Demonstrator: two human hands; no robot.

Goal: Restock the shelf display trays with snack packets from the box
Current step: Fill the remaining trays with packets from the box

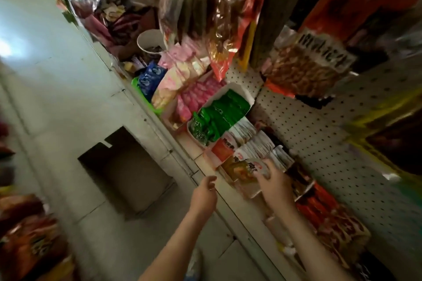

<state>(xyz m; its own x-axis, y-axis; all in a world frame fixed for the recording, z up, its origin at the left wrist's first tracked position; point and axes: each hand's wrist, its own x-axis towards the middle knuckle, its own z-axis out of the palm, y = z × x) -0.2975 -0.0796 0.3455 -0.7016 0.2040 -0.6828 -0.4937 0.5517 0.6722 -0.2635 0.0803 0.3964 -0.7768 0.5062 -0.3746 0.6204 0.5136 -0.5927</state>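
Observation:
An open brown cardboard box [134,173] stands on the pale floor below the shelf. On the shelf, a display tray [246,191] holds white and orange snack packets [245,167]. My right hand [276,183] grips the front packets of that row in the tray. My left hand [204,194] hovers in front of the shelf edge with loosely curled fingers and holds nothing. Behind that row, a white tray [237,89] holds green packets [221,114].
Further along the shelf are pink packets [194,96], blue packets [150,78] in a green tray and a white cup [150,42]. Red packets [324,210] fill trays to the right. Hanging bags [214,11] crowd the pegboard [319,134] above. Snack bags [29,235] lie at the lower left.

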